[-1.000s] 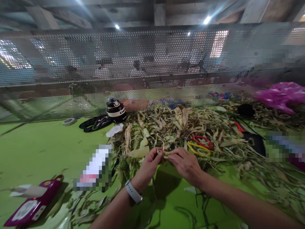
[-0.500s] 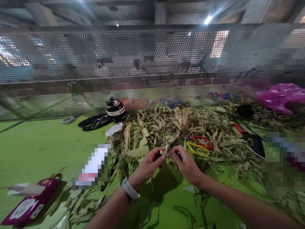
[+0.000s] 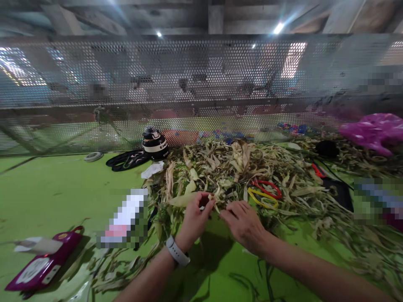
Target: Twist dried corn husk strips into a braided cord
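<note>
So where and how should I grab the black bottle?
Probably by its narrow top, from above: the bottle looks upright, its body is wider lower down, and dry leaves crowd its right side while a black strap lies left.

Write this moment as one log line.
left hand: pinching pale scrap | right hand: curled, grip unclear | ahead: dried leaves, red loop, yellow loop | back left: bottle

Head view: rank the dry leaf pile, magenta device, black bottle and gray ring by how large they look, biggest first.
1. Dry leaf pile
2. Magenta device, though its nearness to the camera enlarges it
3. Black bottle
4. Gray ring
</note>
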